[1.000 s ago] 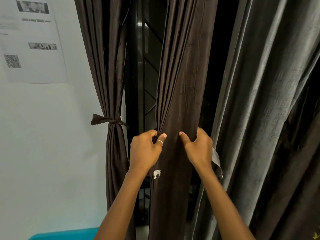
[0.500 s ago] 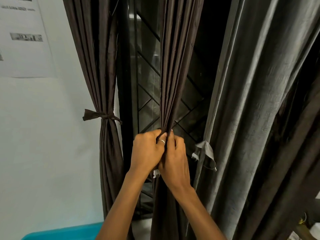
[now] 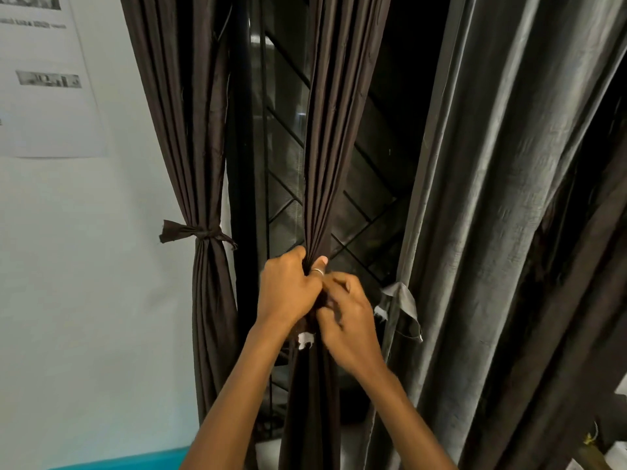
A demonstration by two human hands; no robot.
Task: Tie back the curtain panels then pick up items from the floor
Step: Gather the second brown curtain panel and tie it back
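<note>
A dark brown curtain panel [image 3: 334, 137] hangs in the middle, gathered into a narrow bunch. My left hand [image 3: 288, 290] grips the bunch at waist height, thumb across the folds. Just below and to the right, my right hand [image 3: 349, 320] has its fingers curled against the same bunch; it is blurred. A small white tag [image 3: 305, 339] shows under my hands. At the left, another brown panel [image 3: 190, 130] is tied with a brown tieback [image 3: 196, 232]. A grey curtain [image 3: 502, 198] hangs at the right with a loose grey strip [image 3: 402, 301] dangling from its edge.
Behind the curtains is a dark window with a metal grille [image 3: 285, 157]. A printed sheet [image 3: 44, 79] is stuck on the pale wall at the left. A teal surface [image 3: 129, 461] shows at the bottom left. Some small items [image 3: 593, 446] lie at the bottom right.
The middle panel went from spread wide to bunched tight. My right hand moved left to meet my left hand, then slid a little lower on the bunch.
</note>
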